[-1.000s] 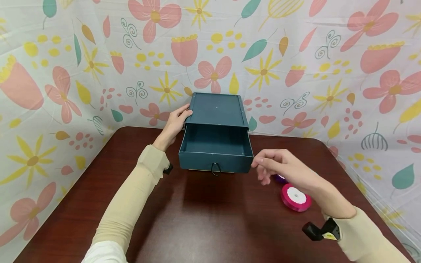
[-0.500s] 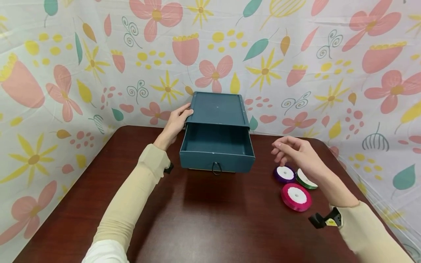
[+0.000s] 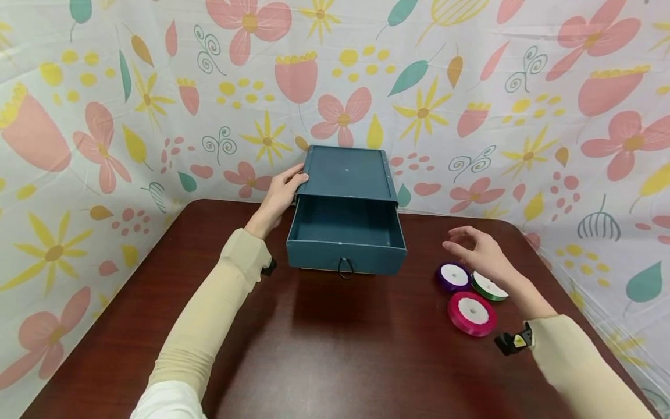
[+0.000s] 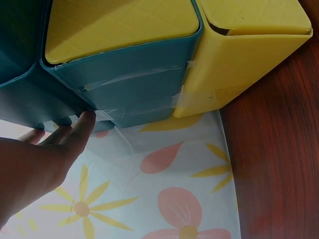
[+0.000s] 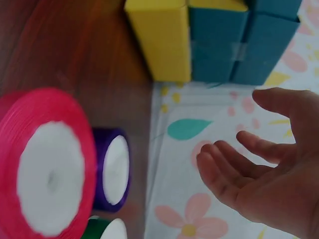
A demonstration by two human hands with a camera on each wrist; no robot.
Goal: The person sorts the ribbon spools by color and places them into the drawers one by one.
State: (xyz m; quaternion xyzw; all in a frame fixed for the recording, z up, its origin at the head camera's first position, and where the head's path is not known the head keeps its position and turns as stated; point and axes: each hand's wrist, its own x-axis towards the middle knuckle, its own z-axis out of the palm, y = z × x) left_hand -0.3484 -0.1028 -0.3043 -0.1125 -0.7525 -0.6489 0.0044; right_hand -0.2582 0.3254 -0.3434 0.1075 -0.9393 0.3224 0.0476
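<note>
A teal drawer box [image 3: 346, 173] stands at the back of the table, its front drawer [image 3: 340, 257] pulled out with nothing visible inside. A black loop pull [image 3: 345, 268] hangs on the drawer front. My left hand [image 3: 280, 195] rests against the box's upper left side, thumb near the top edge; in the left wrist view its fingers [image 4: 82, 130] touch the teal side. My right hand [image 3: 481, 253] hovers, fingers loosely bent and holding nothing, just above a purple ribbon spool [image 3: 453, 277] and a green ribbon spool [image 3: 489, 287]. A pink ribbon spool [image 3: 472, 314] lies nearer.
Beneath the top drawer box, the wrist views show a teal section with a yellow front [image 4: 122, 25] and a yellow box [image 4: 249, 55], joined by clear tape. A flower-print cloth [image 3: 209, 116] hangs behind the dark wooden table [image 3: 335, 361].
My right hand has moved from the drawer's right front corner rightward to over the spools, uncovering the purple and green ones. The left hand and drawer stay put.
</note>
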